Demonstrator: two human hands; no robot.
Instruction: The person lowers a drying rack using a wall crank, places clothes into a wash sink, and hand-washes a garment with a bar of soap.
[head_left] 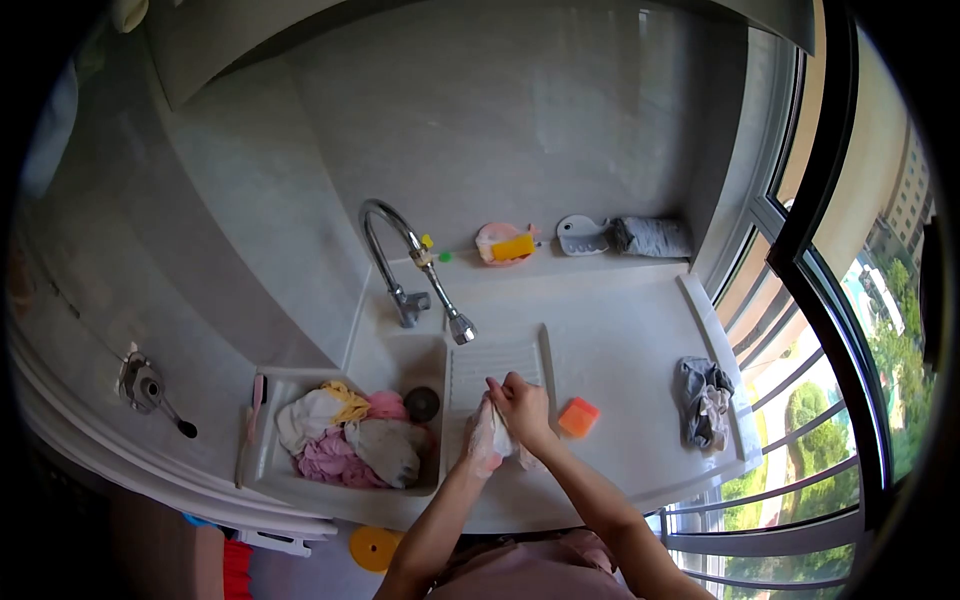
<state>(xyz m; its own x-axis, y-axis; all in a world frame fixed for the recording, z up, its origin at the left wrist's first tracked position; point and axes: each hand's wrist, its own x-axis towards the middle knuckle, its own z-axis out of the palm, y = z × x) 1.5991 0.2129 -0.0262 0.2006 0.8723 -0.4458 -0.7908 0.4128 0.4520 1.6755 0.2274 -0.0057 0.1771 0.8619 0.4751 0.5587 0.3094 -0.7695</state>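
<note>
Over the ribbed washboard (497, 365) beside the sink, both hands are together on a wet white cloth (503, 436). My left hand (482, 432) is partly covered by the cloth and what looks like suds, with its fingers closed around it. My right hand (523, 410) makes a fist against the left and grips the cloth too; its fingertips are hidden. Just right of the hands lies an orange block of soap (578, 417). To the left, the sink basin (262, 445) holds a pile of white, pink, yellow and grey laundry (345, 437).
A chrome tap (376, 225) arches over the sink area. A toothbrush-like brush (254, 405) rests on the sink's left rim. Grey cloth (706, 402) lies at the counter's right. Along the back ledge are a pink dish with a yellow bar (513, 247), a whale-shaped dish (580, 235) and folded grey fabric (652, 238).
</note>
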